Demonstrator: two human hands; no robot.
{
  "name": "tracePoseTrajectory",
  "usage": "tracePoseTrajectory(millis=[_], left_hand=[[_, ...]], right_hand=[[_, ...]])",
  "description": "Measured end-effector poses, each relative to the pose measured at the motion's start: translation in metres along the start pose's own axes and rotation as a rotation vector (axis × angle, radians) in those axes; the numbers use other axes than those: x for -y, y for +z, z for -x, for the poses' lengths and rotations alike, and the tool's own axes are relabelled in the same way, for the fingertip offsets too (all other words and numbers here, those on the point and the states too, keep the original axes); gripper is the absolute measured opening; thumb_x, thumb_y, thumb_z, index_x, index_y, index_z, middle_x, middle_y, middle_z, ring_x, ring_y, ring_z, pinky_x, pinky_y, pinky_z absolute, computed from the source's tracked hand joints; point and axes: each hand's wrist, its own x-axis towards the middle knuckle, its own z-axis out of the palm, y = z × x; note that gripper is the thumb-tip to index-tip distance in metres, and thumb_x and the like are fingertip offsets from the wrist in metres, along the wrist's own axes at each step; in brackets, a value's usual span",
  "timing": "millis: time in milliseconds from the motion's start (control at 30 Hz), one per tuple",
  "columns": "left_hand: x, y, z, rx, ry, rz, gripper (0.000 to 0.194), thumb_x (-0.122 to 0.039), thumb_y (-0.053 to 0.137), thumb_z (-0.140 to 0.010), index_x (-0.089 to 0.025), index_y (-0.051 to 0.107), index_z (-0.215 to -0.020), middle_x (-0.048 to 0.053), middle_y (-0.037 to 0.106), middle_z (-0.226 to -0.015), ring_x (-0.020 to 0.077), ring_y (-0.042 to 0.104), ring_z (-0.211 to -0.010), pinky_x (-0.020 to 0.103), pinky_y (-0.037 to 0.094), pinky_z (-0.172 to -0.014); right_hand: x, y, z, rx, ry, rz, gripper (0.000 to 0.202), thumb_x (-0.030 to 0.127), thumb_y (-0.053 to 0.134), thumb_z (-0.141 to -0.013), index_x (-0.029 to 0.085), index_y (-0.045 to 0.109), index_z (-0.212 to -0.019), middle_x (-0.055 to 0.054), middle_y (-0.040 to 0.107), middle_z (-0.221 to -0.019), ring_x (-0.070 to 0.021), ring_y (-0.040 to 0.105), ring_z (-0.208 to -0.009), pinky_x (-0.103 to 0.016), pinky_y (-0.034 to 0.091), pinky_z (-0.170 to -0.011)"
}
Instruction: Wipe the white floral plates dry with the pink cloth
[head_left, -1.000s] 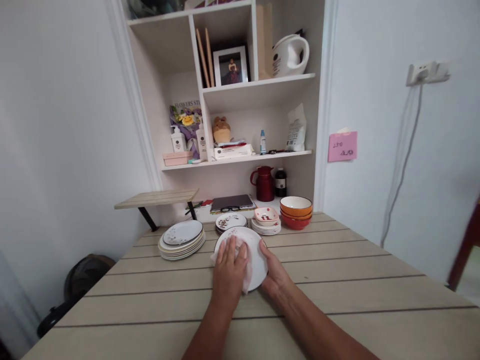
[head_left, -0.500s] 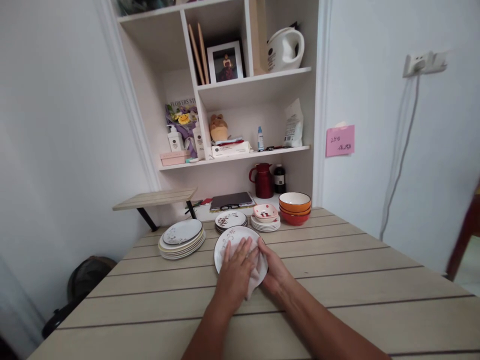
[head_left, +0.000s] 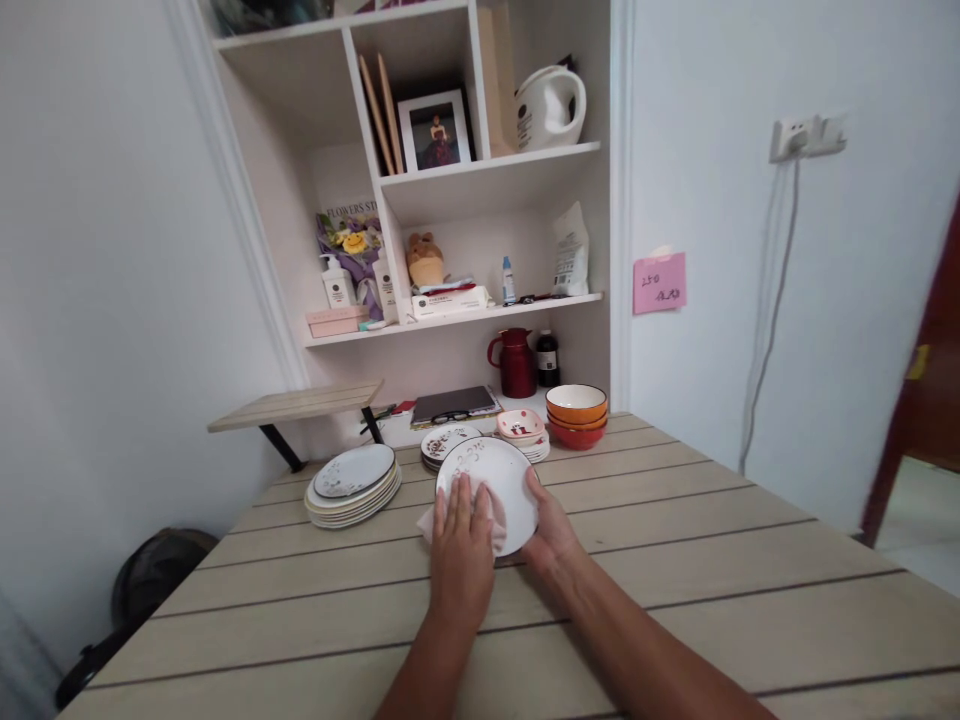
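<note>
My right hand point(head_left: 553, 535) grips the right rim of a round white plate point(head_left: 511, 482) with a dark edge and a floral print, tilted towards me above the table. With my left hand point(head_left: 460, 550) I keep a pale pink cloth point(head_left: 496, 518) pressed against the plate's lower left; the fingers lie over the cloth, and part of it hangs past the rim. Just behind the held plate is a stack of dark-rimmed flowered plates point(head_left: 448, 437), partly covered by it. A taller stack of plates point(head_left: 352, 487) stands to the left.
Behind on the right are small square patterned bowls point(head_left: 520, 425) on plates and stacked orange and red bowls point(head_left: 577, 414). A red jug point(head_left: 516, 362) and a dark bottle point(head_left: 547, 358) stand below the shelves point(head_left: 480, 170). A small raised wooden stand point(head_left: 296, 403) is at the back left.
My left hand has moved the cloth from the plate's middle to its lower left edge. The plate is tilted more towards me. The whole view has shifted slightly.
</note>
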Motion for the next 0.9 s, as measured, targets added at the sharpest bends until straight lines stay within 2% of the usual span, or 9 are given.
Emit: tracePoseTrajectory(millis=[133, 267, 433, 533, 633, 733, 900], left_hand=[[-0.004, -0.001, 0.002, 0.081, 0.113, 0.122, 0.047, -0.012, 0.041, -0.090, -0.019, 0.044, -0.136, 0.011, 0.039, -0.147, 0.0212, 0.033, -0.137, 0.045, 0.030, -0.111], [0.007, -0.002, 0.002, 0.193, 0.179, 0.187, 0.052, -0.011, 0.037, -0.090, -0.028, 0.039, -0.139, 0.002, 0.035, -0.149, 0.0180, 0.029, -0.139, 0.048, 0.024, -0.114], [0.022, -0.003, -0.003, 0.097, -0.088, 0.024, 0.052, -0.013, 0.035, -0.093, -0.029, 0.033, -0.142, 0.005, 0.030, -0.151, 0.0220, 0.026, -0.140, 0.060, 0.011, -0.113], [0.023, -0.006, -0.004, 0.043, -0.185, -0.070, 0.052, -0.012, 0.037, -0.092, -0.026, 0.034, -0.142, 0.010, 0.031, -0.150, 0.0248, 0.028, -0.139, 0.063, 0.009, -0.111], [0.018, -0.005, -0.003, 0.033, -0.196, -0.100, 0.050, -0.011, 0.039, -0.090, -0.022, 0.041, -0.139, 0.014, 0.036, -0.147, 0.0260, 0.032, -0.137, 0.062, 0.012, -0.111], [0.009, -0.001, 0.000, 0.039, -0.155, -0.079, 0.046, -0.011, 0.042, -0.089, -0.017, 0.047, -0.134, 0.017, 0.040, -0.144, 0.0275, 0.033, -0.136, 0.059, 0.021, -0.111], [-0.002, 0.005, 0.005, 0.033, 0.013, 0.056, 0.045, -0.010, 0.042, -0.089, -0.016, 0.047, -0.133, 0.016, 0.039, -0.145, 0.0248, 0.032, -0.137, 0.047, 0.034, -0.108]], right_hand=[[0.005, -0.004, -0.001, -0.026, -0.005, 0.011, 0.057, 0.052, 0.052, -0.084, 0.006, 0.058, -0.119, -0.016, 0.070, -0.110, -0.0261, 0.060, -0.111, -0.040, 0.039, -0.103], [-0.004, -0.001, 0.003, -0.029, 0.088, 0.045, 0.052, 0.049, 0.050, -0.086, 0.007, 0.061, -0.116, -0.015, 0.072, -0.105, -0.0263, 0.063, -0.107, -0.041, 0.041, -0.101], [-0.018, 0.010, 0.008, 0.037, 0.115, 0.039, 0.050, 0.046, 0.051, -0.087, 0.009, 0.059, -0.120, -0.014, 0.070, -0.112, -0.0252, 0.063, -0.107, -0.040, 0.041, -0.101], [-0.019, 0.009, 0.008, 0.008, 0.111, 0.030, 0.053, 0.046, 0.052, -0.086, 0.009, 0.057, -0.123, -0.014, 0.069, -0.113, -0.0261, 0.063, -0.108, -0.040, 0.041, -0.102], [-0.014, 0.004, 0.004, -0.056, 0.081, 0.023, 0.056, 0.047, 0.053, -0.085, 0.008, 0.055, -0.126, -0.014, 0.070, -0.111, -0.0275, 0.063, -0.107, -0.042, 0.041, -0.101], [-0.005, 0.000, 0.001, -0.103, 0.007, 0.026, 0.061, 0.050, 0.053, -0.084, 0.009, 0.053, -0.128, -0.015, 0.070, -0.110, -0.0285, 0.062, -0.109, -0.044, 0.040, -0.102], [0.006, -0.004, 0.000, -0.101, -0.089, 0.039, 0.062, 0.051, 0.055, -0.082, 0.009, 0.053, -0.129, -0.015, 0.069, -0.111, -0.0282, 0.058, -0.115, -0.044, 0.039, -0.104]])
